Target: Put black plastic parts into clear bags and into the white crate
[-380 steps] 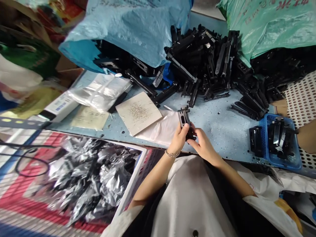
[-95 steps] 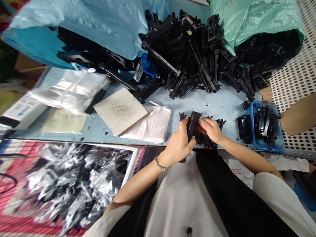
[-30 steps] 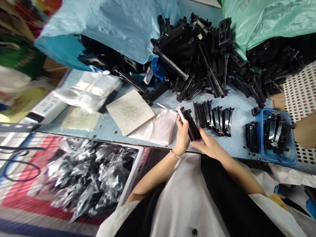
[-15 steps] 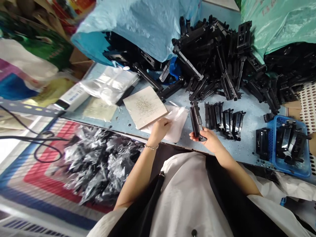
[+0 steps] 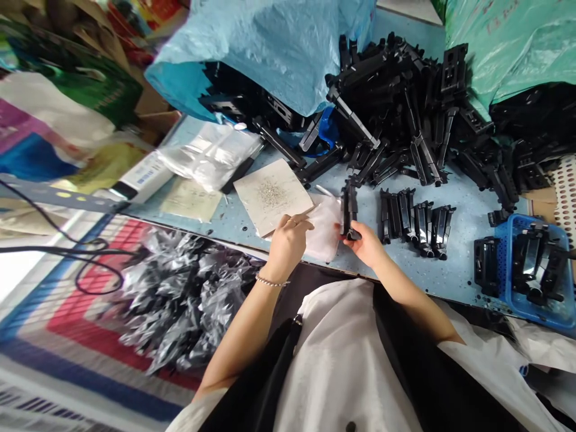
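Note:
My right hand (image 5: 366, 245) grips the near end of a long black plastic part (image 5: 348, 207), which stands on the blue speckled table (image 5: 405, 258). My left hand (image 5: 288, 240) rests with curled fingers on a stack of clear plastic bags (image 5: 324, 231), pinching at the top one beside a grey card (image 5: 272, 195) strewn with tiny shiny bits. To the right of the held part lies a row of several similar black parts (image 5: 416, 219).
A big heap of black parts (image 5: 405, 114) fills the back of the table, between a blue sack (image 5: 274, 48) and a green sack (image 5: 508, 48). A blue basket (image 5: 535, 264) with parts sits at right. A box of bagged parts (image 5: 189, 300) stands at lower left.
My left hand left the black part and went to the clear bags. My right hand carried the part leftward, away from the row. The camera view swung left.

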{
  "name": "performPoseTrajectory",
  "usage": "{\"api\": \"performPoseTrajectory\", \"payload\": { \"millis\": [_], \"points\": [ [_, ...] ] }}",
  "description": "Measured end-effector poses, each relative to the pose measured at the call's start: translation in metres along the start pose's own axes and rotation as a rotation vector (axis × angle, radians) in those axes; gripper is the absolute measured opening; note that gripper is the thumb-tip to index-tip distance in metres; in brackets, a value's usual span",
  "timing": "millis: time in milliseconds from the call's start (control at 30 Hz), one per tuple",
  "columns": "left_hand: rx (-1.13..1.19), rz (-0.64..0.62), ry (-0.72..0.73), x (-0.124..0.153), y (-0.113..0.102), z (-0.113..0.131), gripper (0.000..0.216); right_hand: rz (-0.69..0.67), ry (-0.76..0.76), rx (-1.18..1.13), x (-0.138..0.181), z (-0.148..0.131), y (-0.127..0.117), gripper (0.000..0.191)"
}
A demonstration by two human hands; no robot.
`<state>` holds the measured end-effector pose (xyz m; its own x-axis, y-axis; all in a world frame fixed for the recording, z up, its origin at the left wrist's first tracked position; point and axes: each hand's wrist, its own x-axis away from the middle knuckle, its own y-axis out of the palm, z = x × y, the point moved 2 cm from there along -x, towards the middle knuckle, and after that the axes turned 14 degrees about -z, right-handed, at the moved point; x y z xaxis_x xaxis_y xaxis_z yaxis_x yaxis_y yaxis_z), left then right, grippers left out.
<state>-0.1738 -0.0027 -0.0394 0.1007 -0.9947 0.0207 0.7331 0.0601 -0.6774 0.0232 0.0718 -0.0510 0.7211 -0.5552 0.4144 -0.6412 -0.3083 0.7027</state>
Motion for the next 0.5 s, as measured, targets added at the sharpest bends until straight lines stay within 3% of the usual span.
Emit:
{"api": "performPoseTrajectory", "payload": {
  "millis": [67,167,267,400,500],
  "points": [
    [-0.099,-0.028,0.038,0.001,-0.004,0.001,0.037,-0.110,0.043,-0.007,0.021,-0.001,-0.006,0.028],
    [-0.052,-0.083,0.031,-0.002,-0.003,-0.003,0.052,-0.346,0.301,-0.117,0.052,0.007,-0.008,0.047],
    [0.013,-0.127,0.056,0.000,0.001,-0.004,0.065,-0.455,0.502,-0.266,0.059,0.025,-0.006,0.058],
    [-0.025,-0.140,0.187,0.019,0.011,0.011,0.070,-0.481,0.460,-0.297,0.031,0.037,-0.006,0.063],
    [-0.003,-0.227,0.354,0.038,0.025,0.037,0.074,-0.411,0.354,-0.095,0.016,0.029,-0.009,0.059]
  ]
}}
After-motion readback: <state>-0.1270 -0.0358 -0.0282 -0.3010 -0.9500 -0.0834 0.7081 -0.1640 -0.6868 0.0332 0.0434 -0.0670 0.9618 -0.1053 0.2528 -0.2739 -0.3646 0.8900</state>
